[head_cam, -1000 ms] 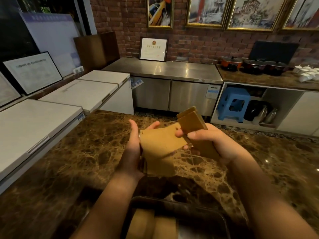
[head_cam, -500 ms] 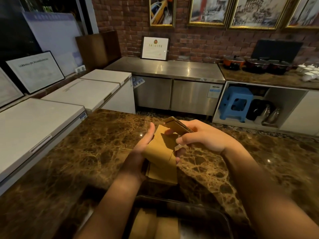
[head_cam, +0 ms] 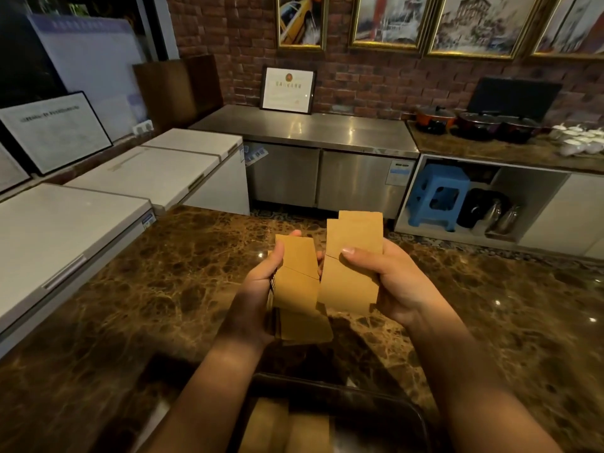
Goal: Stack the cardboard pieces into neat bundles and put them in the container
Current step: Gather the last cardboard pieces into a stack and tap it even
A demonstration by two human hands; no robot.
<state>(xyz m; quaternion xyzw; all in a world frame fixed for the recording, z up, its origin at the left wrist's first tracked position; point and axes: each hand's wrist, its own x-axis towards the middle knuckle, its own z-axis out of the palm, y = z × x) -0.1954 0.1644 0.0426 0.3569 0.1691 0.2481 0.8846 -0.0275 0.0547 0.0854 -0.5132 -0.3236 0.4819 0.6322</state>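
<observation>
Brown cardboard fills both our hands above the marbled tabletop (head_cam: pixel 137 289). Our left hand (head_cam: pixel 258 289) has its grip clamped on a stack of cardboard pieces (head_cam: pixel 299 289), thumb along the left edge and fingertips showing past the top; the pieces are fanned unevenly, the lowest one poking out at the bottom. Our right hand (head_cam: pixel 389 282) has its grip pinched on a second bundle (head_cam: pixel 354 266), thumb pressed flat across its face, with one piece rising higher at the back. The two bundles sit side by side, their inner edges nearly touching. Below our forearms, at the near edge, a dark container (head_cam: pixel 415 416) already holds more cardboard (head_cam: pixel 284 426), which looks blurred.
</observation>
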